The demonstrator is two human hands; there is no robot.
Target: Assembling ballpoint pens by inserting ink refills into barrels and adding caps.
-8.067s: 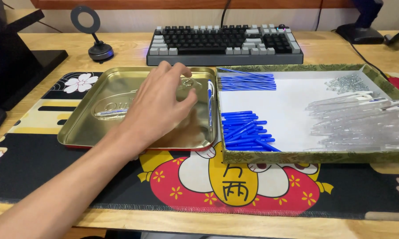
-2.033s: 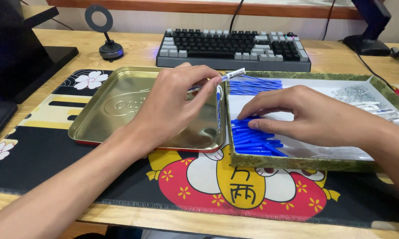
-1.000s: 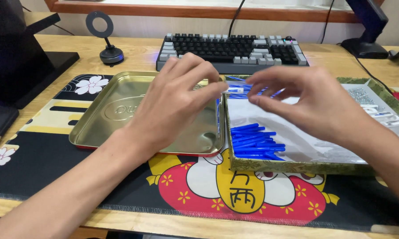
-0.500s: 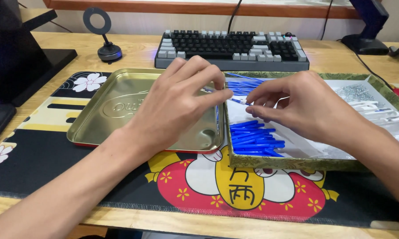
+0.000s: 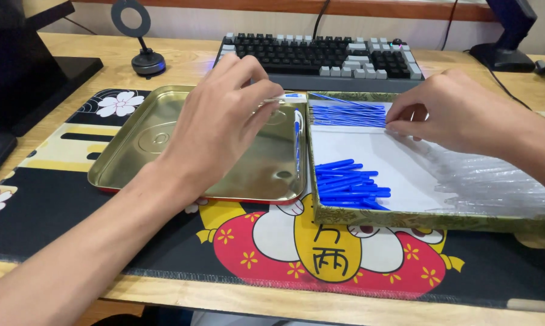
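Hands work over two trays on a patterned desk mat (image 5: 345, 265). The left hand (image 5: 218, 127) hovers above the gold metal tray (image 5: 133, 157), its fingers curled together and pinching a thin clear pen barrel (image 5: 278, 98) at its tip; the barrel points toward three o'clock, just above the tray's far right corner. A single assembled pen with a blue end (image 5: 297, 130) lies along the gold tray's right wall, running from twelve to six o'clock.

At three o'clock from the gold tray, touching its edge, sits a shallow green-rimmed box tray (image 5: 405, 218) with a white floor. The right hand (image 5: 460, 115) rests over its upper middle, fingers bent down and tips pressed onto the white floor just beside a row of thin blue refills (image 5: 348, 115) at the box's eleven o'clock corner. Whether those fingertips grip a refill I cannot tell; the thumb is hidden under the palm. A second pile of thicker blue caps (image 5: 348, 184) lies at the box's seven o'clock corner, well apart from the hand. A heap of clear barrels (image 5: 490, 181) fills the box's right side, below the right wrist.

At twelve o'clock, beyond both trays, stands a dark keyboard (image 5: 321, 54); at eleven o'clock a small ring-shaped stand (image 5: 141, 36).
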